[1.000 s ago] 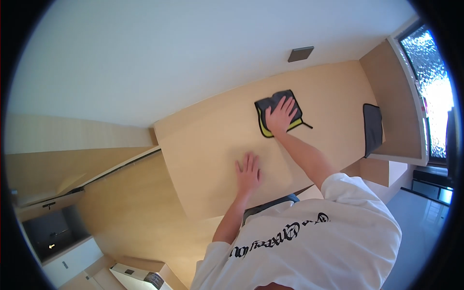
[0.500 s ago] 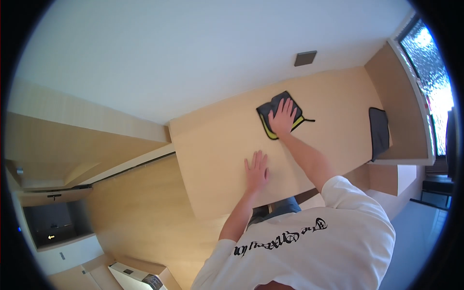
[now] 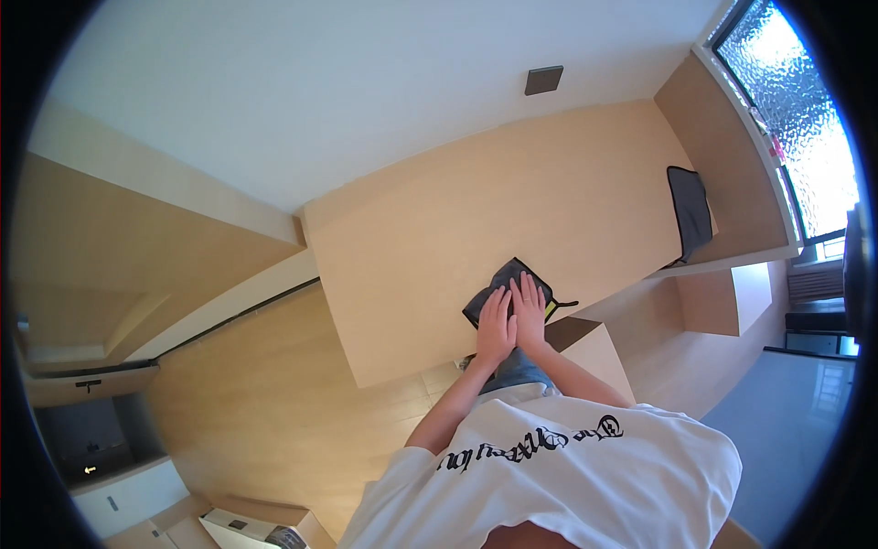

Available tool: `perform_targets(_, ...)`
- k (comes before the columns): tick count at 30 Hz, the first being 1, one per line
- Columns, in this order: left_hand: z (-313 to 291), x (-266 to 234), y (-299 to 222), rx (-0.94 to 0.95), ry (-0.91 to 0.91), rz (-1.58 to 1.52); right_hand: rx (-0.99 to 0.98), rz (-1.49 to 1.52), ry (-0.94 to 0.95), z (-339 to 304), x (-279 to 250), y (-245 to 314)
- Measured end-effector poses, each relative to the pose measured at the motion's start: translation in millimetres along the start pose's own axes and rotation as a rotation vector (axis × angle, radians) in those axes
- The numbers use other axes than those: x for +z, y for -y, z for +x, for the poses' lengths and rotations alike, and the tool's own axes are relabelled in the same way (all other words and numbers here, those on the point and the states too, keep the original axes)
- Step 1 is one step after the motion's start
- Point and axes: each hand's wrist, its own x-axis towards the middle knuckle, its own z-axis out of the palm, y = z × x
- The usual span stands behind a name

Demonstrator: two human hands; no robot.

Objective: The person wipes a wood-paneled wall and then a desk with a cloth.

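A dark grey cloth point(image 3: 508, 271) with black edging, a yellow-green underside and a small loop lies on the pale wood desktop point(image 3: 412, 256), close to its front edge. My left hand point(image 3: 497, 327) rests flat on the cloth's near left part, fingers stretched out. Right beside it, touching or nearly so, my right hand point(image 3: 528, 316) lies flat on the cloth with fingers extended. Both palms hide much of the cloth's near side.
A second dark grey cloth point(image 3: 690, 212) lies at the desk's right end, by the wooden side panel point(image 3: 722, 156). Behind the desk rises a white wall with a dark square plate point(image 3: 544, 80). A textured glass window point(image 3: 796, 101) is at the far right; an open wooden box point(image 3: 590, 352) stands below the desk edge.
My right hand has drawn the cloth from the desk's middle toward the front edge. My left hand has come off the bare desktop onto the cloth, beside the right. The view has shifted slightly.
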Motion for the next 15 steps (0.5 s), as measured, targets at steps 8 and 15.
perform_targets(8,70.2,18.4,-6.4,-0.026,0.155,0.613,0.456,0.248,-0.304,90.3,-6.6,-119.1)
perform_targets(15,209.6,13.0,41.6,0.020,0.144,0.698,0.548,-0.100,-0.179,140.5,5.0,-142.3)
